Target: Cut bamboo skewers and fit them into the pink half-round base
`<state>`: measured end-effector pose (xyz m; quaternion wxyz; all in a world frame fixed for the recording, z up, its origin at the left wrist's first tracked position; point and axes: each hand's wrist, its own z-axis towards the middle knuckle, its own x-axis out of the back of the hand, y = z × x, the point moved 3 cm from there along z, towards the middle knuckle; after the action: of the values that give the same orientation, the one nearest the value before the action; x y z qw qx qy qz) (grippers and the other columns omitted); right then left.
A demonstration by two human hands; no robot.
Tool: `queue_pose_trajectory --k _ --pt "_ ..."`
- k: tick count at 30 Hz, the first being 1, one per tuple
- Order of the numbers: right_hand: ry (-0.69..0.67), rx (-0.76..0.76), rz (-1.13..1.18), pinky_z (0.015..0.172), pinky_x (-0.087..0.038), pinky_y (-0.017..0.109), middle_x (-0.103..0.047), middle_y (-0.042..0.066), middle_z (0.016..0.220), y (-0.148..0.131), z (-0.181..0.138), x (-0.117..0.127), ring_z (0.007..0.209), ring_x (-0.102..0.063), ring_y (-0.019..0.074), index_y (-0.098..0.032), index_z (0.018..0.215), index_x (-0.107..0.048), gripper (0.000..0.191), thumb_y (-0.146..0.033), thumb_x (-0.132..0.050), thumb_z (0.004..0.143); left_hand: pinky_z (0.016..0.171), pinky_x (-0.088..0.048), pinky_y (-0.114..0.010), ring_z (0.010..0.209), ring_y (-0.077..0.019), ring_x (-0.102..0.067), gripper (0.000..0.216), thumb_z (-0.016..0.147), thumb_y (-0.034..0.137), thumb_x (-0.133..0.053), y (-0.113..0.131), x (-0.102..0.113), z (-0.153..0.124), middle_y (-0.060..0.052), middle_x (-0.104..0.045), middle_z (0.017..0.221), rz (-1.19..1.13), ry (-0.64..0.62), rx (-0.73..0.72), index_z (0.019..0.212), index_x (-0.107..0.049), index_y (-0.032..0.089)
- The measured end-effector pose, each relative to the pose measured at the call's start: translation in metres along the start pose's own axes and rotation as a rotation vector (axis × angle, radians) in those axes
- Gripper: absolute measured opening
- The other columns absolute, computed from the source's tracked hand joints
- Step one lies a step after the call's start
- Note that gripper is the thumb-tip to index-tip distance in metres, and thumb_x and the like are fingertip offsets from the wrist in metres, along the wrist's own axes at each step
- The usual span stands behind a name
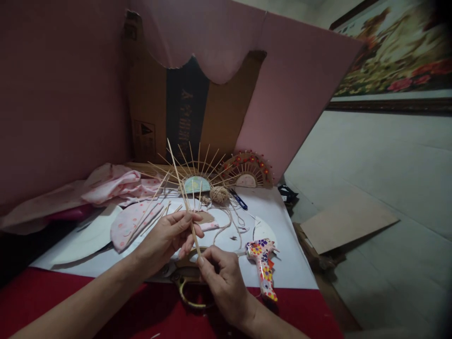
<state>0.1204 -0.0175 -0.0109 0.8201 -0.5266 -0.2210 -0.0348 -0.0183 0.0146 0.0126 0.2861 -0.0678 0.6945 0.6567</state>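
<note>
We're on one head-worn cam, looking forward and down past the left hand (176, 230) and right hand (226, 280), both close in, across the white sheet (298, 266) to the pink panel (282, 89) behind, framed picture (402, 52) at upper right.

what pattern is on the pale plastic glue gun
Yellow, orange and purple flowers on the glue gun, shown in the head view.
</note>
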Motion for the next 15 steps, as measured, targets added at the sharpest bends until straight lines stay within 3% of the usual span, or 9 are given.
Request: queue_pose_trajectory --k 6,8,11,13,15 --pt "-0.047 -0.001 0.009 0.051 -0.035 0.021 -0.054 -0.002 0.056 -0.001 0.003 0.001 0.051 -0.046 0.0095 -0.016 0.064 -0.054 0.028 -0.029 -0.048 0.088 0.036 -0.034 -0.014 0.036 -0.0019 -0.047 0.021 0.082 0.032 -0.060 0.000 0.002 0.001 -0.002 -0.067 0.072 0.039 0.022 -0.023 0.085 -0.063 0.011" --pt "-0.087 0.009 -0.029 0.056 -0.038 0.022 -0.060 0.000 0.064 -0.005 0.007 0.006 0.057 -0.051 0.0106 -0.016 0.073 -0.059 0.025 -0.029 -0.047 0.090 0.035 -0.033 -0.014 0.035 -0.0021 -0.047 0.021 0.082 0.031 -0.060 0.007 0.004 0.001 -0.002 -0.066 0.069 0.069 0.051 -0.066 0.082 -0.063 0.010" --pt "-0.042 0.062 -0.203 0.067 -0.041 0.024 -0.064 0.003 0.081 -0.015 0.012 0.021 0.073 -0.056 0.0136 -0.017 0.089 -0.061 0.018 -0.025 -0.046 0.092 0.034 -0.033 -0.015 0.035 -0.0031 -0.047 0.021 0.080 0.030 -0.061 0.021 0.009 -0.001 -0.003 -0.065 0.066 0.111 0.117 -0.140 0.081 -0.063 0.009" --pt "-0.115 0.109 -0.370 0.073 -0.040 0.027 -0.063 0.005 0.087 -0.022 0.012 0.027 0.081 -0.055 0.0155 -0.017 0.092 -0.060 0.014 -0.020 -0.047 0.090 0.032 -0.031 -0.015 0.035 -0.0036 -0.046 0.021 0.079 0.030 -0.062 0.030 0.011 -0.003 -0.003 -0.066 0.066 0.147 0.163 -0.168 0.081 -0.063 0.009" --pt "-0.284 0.154 -0.536 0.076 -0.040 0.029 -0.061 0.006 0.091 -0.028 0.008 0.027 0.086 -0.053 0.0177 -0.017 0.092 -0.058 0.009 -0.017 -0.053 0.084 0.031 -0.027 -0.015 0.034 -0.0034 -0.042 0.021 0.079 0.031 -0.062 0.036 0.013 -0.005 -0.004 -0.066 0.064 0.194 0.199 -0.192 0.080 -0.063 0.009"
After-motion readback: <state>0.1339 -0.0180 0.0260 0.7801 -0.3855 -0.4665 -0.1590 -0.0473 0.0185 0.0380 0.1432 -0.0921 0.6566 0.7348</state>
